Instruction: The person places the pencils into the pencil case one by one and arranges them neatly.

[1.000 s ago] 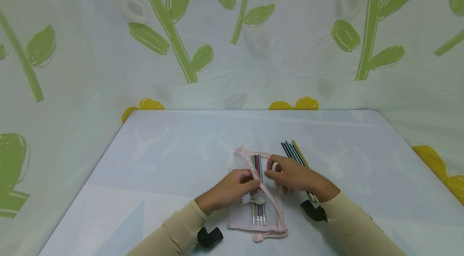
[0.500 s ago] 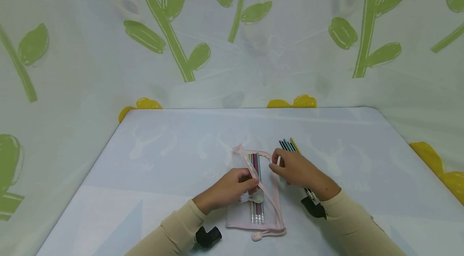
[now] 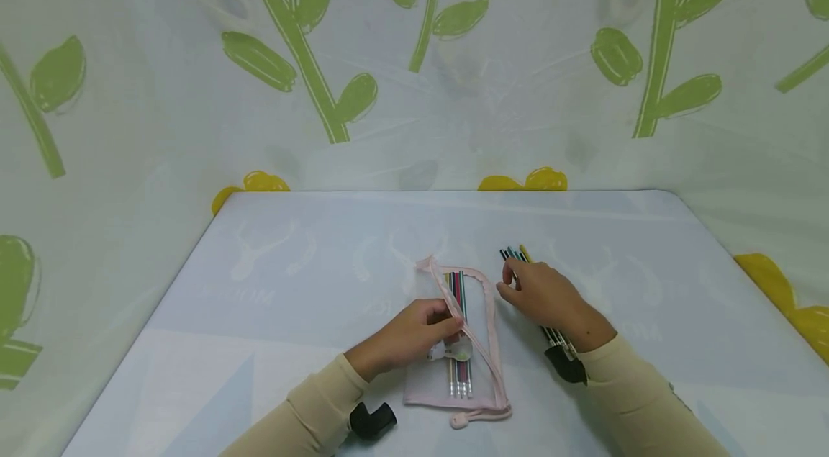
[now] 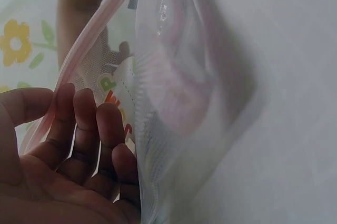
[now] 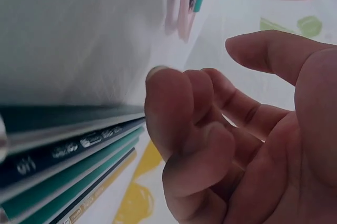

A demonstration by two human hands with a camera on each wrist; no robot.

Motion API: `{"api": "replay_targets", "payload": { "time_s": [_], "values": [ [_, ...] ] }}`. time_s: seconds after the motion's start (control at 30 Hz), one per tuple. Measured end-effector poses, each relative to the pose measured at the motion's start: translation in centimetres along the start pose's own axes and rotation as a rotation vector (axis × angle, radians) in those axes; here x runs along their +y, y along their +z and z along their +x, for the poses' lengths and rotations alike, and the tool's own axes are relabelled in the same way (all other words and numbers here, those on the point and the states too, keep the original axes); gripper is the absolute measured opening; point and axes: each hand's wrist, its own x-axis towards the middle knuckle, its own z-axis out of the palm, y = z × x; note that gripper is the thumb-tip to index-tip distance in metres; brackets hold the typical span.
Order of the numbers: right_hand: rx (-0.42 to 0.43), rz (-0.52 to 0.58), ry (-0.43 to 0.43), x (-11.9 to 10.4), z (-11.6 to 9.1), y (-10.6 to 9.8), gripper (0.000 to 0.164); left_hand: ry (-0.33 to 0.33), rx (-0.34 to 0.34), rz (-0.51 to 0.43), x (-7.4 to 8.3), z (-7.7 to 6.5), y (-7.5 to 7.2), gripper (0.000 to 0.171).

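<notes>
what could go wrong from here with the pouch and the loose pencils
The left hand pinches the pouch by its edge; if that slips, it may fall shut. The loose pencils lie unbound by the right hand, so a nudge might scatter them.

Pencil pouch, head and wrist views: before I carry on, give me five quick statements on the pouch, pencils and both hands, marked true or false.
1. The left hand grips the pouch by its pink edge. True.
2. The right hand is pinching a pencil. False: the right hand holds nothing, its thumb apart from its fingers.
3. Some pencils show inside the pouch. True.
4. Every pencil is in the pouch. False: several loose pencils lie outside it, by the right hand.
5. The pouch's mouth is fully closed. False: it gapes between its pink edges.
</notes>
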Motion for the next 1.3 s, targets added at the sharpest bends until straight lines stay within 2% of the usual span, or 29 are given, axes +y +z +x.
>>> {"api": "replay_targets", "payload": {
  "time_s": [0.43,0.97,1.3],
  "values": [
    [-0.024,-0.041,0.067,1.0,0.4,0.0,0.015,-0.012,0.0,0.02,-0.2,0.1,-0.1,0.027],
    [-0.071,-0.019,0.142,1.4,0.3,-0.3,0.018,-0.001,0.004,0.019,-0.1,-0.1,0.0,0.027],
    [-0.086,0.001,0.16,1.8,0.4,-0.2,0.018,0.004,0.006,0.018,-0.1,0.0,0.0,0.027]
  ]
}}
